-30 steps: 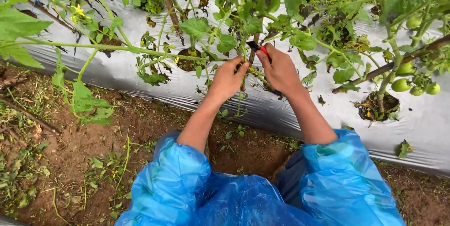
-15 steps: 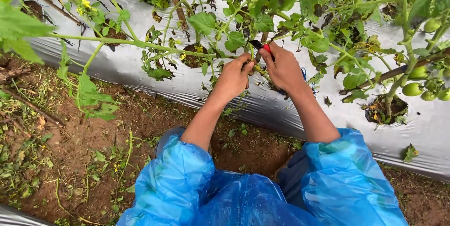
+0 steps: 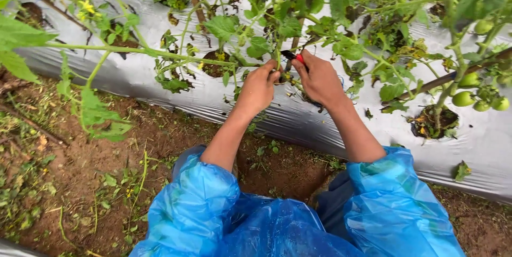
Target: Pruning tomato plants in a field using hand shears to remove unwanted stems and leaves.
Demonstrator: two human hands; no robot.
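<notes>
Among tomato stems: red-handled black pruner (image 3: 294, 57), right hand (image 3: 320, 78) gripping.

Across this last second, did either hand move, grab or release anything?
Little changed. Both hands stayed together at the tomato stem; the left hand keeps pinching it, and the right hand still holds the red-handled pruner. Nothing was let go. The view shifted slightly; green tomatoes hang untouched.
</notes>
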